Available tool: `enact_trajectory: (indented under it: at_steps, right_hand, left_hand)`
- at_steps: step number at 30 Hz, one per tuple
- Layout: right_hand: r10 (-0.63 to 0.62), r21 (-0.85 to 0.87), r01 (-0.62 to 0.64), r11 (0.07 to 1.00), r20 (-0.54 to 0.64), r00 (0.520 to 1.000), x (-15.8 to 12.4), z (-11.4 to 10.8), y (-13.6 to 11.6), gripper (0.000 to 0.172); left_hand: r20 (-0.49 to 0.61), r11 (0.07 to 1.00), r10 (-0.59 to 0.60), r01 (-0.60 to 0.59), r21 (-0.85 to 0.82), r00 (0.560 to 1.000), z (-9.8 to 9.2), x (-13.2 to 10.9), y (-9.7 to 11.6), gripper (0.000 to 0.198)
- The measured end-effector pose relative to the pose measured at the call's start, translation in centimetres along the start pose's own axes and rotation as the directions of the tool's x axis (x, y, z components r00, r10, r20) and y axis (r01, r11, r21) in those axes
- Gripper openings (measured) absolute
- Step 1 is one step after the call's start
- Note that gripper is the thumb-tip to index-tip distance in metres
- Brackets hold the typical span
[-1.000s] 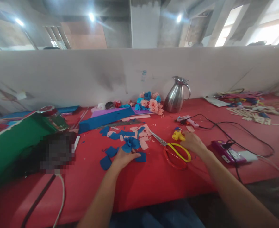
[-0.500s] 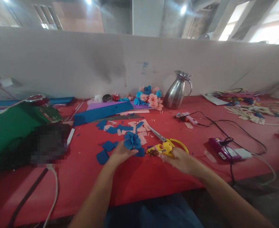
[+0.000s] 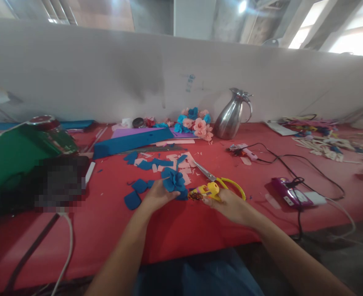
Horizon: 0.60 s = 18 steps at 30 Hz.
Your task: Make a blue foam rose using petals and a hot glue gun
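My left hand (image 3: 159,195) is closed round the base of a blue paper flower (image 3: 173,179) with several layered petals. In my right hand (image 3: 231,204) is a yellow glue gun (image 3: 204,190), its dark, crusted tip pointing left toward the flower, a small gap away. Just behind that hand lies a pair of scissors (image 3: 231,183) with yellow handles, blades pointing away to the left. Cut blue petals (image 3: 132,200) rest left of my left hand. Pink and blue paper scraps (image 3: 166,162) are scattered beyond the flower.
A steel jug (image 3: 231,115) stands by the wall, beside finished pink and blue flowers (image 3: 196,123). Blue paper (image 3: 132,142) lies at the back. To the right sit a purple power box (image 3: 288,191) and trailing cables. A green sheet (image 3: 11,168) and a jar (image 3: 50,133) stand left.
My right hand has brought the glue gun slightly left, closer to the flower. The flower stays in my left hand, and the view has tilted a little.
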State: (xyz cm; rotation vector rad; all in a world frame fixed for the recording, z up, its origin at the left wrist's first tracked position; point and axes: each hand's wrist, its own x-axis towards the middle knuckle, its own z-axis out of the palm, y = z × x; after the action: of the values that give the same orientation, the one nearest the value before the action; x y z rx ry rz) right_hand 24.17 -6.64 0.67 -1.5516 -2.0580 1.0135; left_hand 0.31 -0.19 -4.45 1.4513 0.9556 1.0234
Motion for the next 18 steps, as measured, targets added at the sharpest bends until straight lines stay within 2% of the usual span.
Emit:
enact_trajectory:
  at_steps: [9, 13, 18]
  right_hand:
    - [0.013, -0.028, -0.013, 1.0, -0.008, 1.0, 0.3, -0.2, -0.3, 0.034]
    - [0.021, -0.052, -0.021, 0.998, 0.002, 1.0, 0.4, -0.3, -0.3, 0.037]
    - [0.01, -0.069, -0.013, 0.998, -0.042, 0.999, 0.5, -0.4, -0.5, 0.032]
  left_hand:
    - [-0.005, 0.988, -0.059, 0.059, 0.143, 0.998, -0.1, -0.3, 1.0, 0.029]
    - [0.014, 0.984, -0.066, 0.063, 0.165, 0.998, -0.1, -0.2, 1.0, 0.025]
    - [0.021, 0.993, -0.035, 0.033, 0.111, 0.999, -0.2, -0.1, 0.3, 0.028]
